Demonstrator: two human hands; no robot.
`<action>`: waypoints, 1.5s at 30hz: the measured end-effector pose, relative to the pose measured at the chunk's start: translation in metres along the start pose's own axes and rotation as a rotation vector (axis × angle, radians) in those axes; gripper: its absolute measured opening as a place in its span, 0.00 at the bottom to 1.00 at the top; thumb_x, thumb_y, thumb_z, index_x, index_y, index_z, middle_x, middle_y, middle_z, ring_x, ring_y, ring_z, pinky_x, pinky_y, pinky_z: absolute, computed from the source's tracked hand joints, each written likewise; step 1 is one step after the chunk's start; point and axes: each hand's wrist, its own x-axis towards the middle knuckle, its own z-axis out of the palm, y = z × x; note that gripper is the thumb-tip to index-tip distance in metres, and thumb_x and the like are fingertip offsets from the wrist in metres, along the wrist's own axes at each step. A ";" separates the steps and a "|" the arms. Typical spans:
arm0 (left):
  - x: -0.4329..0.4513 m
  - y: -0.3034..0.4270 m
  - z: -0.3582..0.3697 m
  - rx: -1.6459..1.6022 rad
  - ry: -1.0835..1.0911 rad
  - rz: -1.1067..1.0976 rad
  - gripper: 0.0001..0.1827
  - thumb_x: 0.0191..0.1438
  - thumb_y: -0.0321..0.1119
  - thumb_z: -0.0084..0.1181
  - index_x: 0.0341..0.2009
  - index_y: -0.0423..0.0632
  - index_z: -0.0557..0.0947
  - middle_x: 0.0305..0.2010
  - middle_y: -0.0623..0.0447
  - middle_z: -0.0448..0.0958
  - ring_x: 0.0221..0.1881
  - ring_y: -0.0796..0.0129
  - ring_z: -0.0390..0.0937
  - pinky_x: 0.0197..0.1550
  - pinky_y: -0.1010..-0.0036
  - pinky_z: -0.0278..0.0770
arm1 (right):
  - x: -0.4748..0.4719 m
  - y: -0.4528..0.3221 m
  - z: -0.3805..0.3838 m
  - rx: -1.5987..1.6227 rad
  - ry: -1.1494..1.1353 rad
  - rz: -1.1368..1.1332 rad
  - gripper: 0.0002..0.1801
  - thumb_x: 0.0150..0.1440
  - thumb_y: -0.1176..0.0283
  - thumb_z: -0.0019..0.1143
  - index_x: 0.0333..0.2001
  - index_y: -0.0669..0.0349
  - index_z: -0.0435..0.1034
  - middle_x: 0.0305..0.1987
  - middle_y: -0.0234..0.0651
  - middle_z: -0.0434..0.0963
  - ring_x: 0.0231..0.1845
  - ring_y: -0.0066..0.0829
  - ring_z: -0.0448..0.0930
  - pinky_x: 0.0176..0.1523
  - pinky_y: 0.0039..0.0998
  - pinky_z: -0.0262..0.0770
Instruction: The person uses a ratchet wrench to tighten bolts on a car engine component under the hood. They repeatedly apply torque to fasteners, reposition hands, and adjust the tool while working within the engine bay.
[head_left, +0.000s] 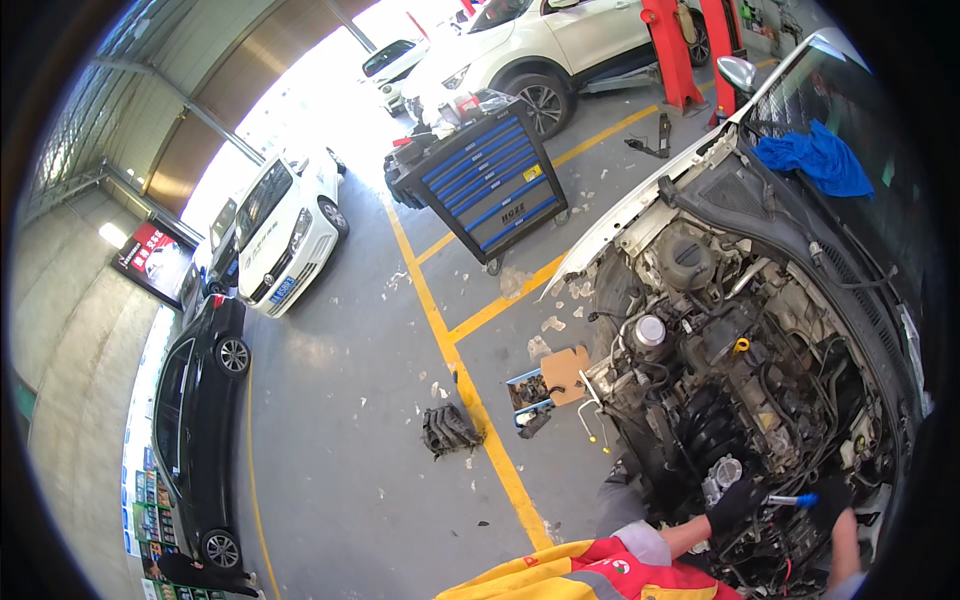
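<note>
My left hand (736, 507), in a black glove, is low over the open engine bay, beside a round metal throttle body (727, 471). A metal tool with a blue end (787, 500) spans the gap between my two hands. My right hand (832, 501), also gloved in black, is at the tool's blue end. The dark gloves hide the fingers, so how each hand grips cannot be told. Around them lie hoses, wiring and a black plastic intake manifold (705, 424). The yellow oil filler cap (741, 345) sits farther up on the engine.
A blue cloth (817, 159) lies by the windshield. On the floor are an open parts box (531, 390) and a dirty black manifold (450, 431). A tool cabinet (487, 184) stands beyond, near red lift posts (673, 56) and parked cars. Another person (202, 574) is at lower left.
</note>
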 end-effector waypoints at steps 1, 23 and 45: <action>0.000 0.001 -0.007 -0.010 0.022 -0.036 0.20 0.62 0.46 0.51 0.32 0.41 0.82 0.27 0.40 0.78 0.28 0.56 0.75 0.35 0.59 0.70 | -0.013 -0.015 0.012 0.022 0.025 0.073 0.16 0.44 0.54 0.68 0.29 0.53 0.80 0.31 0.43 0.83 0.36 0.48 0.83 0.44 0.45 0.78; -0.026 -0.038 0.012 -0.104 -0.009 -0.011 0.10 0.60 0.32 0.55 0.41 0.40 0.83 0.34 0.47 0.79 0.40 0.66 0.77 0.47 0.66 0.75 | -0.065 -0.139 0.035 0.795 0.146 0.100 0.27 0.50 0.52 0.65 0.51 0.53 0.74 0.49 0.45 0.79 0.49 0.45 0.81 0.52 0.40 0.77; -0.029 0.051 -0.009 0.032 0.048 0.096 0.07 0.51 0.31 0.58 0.26 0.41 0.80 0.23 0.44 0.73 0.26 0.52 0.75 0.30 0.63 0.70 | -0.034 -0.045 -0.046 0.174 -0.118 -0.024 0.10 0.42 0.70 0.68 0.32 0.52 0.81 0.29 0.43 0.81 0.30 0.45 0.82 0.35 0.38 0.78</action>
